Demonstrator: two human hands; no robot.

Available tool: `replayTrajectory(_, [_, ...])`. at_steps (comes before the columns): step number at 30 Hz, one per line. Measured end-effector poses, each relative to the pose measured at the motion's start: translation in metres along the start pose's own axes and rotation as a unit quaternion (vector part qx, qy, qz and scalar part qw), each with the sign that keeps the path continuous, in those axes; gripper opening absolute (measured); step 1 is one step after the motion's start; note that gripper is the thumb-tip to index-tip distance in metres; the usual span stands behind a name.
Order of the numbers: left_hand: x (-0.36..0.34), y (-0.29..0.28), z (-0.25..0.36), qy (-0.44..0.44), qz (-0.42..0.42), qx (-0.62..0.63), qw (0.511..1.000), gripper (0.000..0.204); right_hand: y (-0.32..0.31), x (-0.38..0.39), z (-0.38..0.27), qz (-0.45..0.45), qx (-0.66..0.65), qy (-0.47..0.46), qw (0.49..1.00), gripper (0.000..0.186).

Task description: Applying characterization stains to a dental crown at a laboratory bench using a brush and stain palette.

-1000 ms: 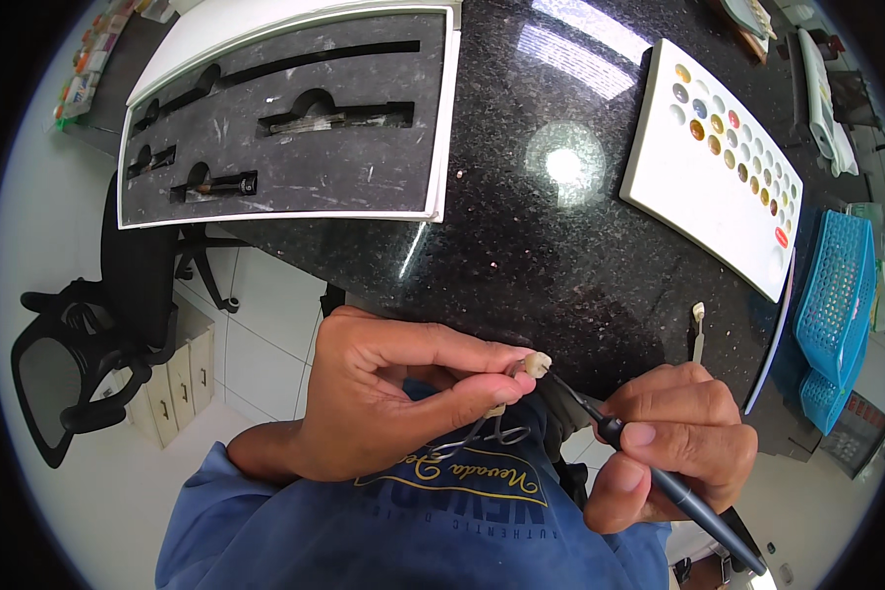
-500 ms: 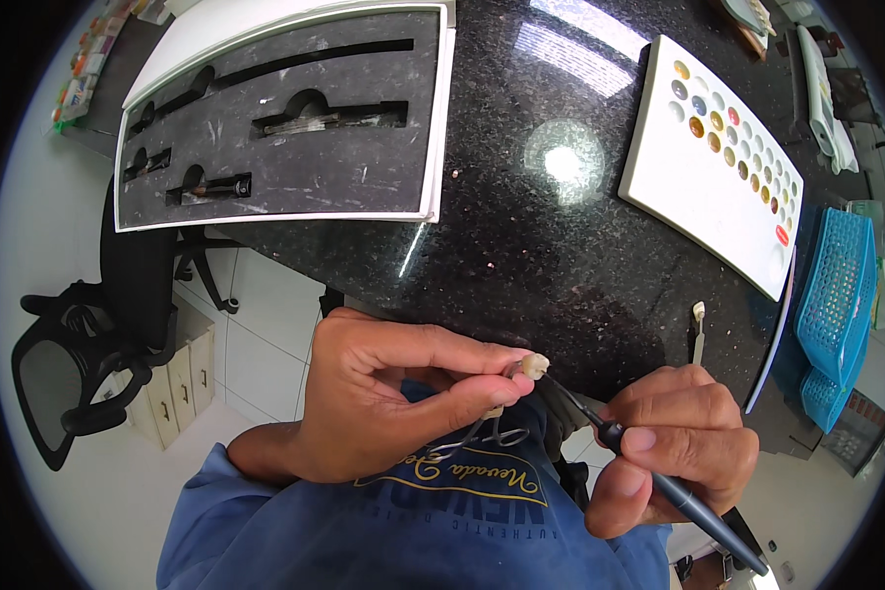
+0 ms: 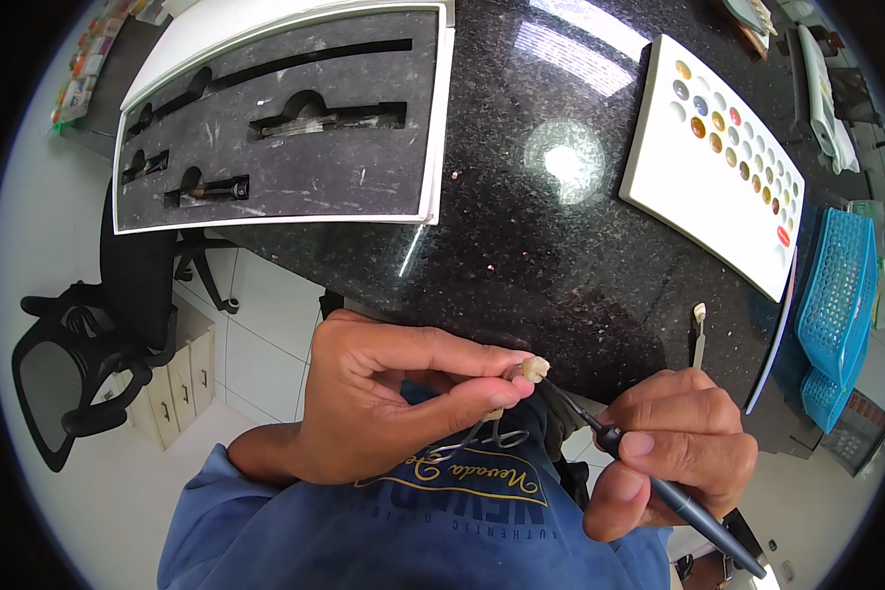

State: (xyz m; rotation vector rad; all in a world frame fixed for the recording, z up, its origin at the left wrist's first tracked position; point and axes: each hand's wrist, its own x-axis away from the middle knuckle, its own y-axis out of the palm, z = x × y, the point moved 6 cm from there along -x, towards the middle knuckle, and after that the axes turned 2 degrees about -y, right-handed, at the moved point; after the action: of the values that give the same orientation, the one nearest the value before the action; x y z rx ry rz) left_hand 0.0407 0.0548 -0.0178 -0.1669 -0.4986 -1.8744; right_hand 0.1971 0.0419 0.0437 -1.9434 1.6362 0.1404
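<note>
Apparently light, stiff and easily chipped, the ivory tooth-shaped piece (image 3: 535,369) sat pinched in the left hand (image 3: 352,398), best held by its sides, while the right hand (image 3: 690,433) gripped a slim dark tool (image 3: 696,513).

A lane is left between box (image 3: 295,222) and palette (image 3: 674,182); nearer, it is barred — by left hand (image 3: 364,413) and tool (image 3: 693,513).

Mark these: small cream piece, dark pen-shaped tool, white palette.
Small cream piece (image 3: 536,369), head view: on its exposed end.
Dark pen-shaped tool (image 3: 702,517), head view: on the rear stretch of its handle.
White palette (image 3: 688,187), head view: on bare surface beside the wells.
</note>
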Motion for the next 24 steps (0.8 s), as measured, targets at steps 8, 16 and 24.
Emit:
replayTrajectory(8, [-0.0009,0.0013,0.0000,-0.012,-0.003,-0.001,1.000,0.011,-0.0017,0.0002,-0.0018,-0.008,0.006,0.000,1.000,0.019])
replayTrajectory(16, [-0.0003,-0.0002,0.0001,-0.014,0.001,0.000,1.000,0.012,0.0004,0.0004,-0.0033,0.003,0.013,-0.008,1.000,0.019])
replayTrajectory(24, [0.0002,-0.0004,-0.0009,-0.015,0.000,0.002,1.000,0.012,0.0023,-0.0004,-0.0028,0.009,0.024,-0.003,1.000,0.019])
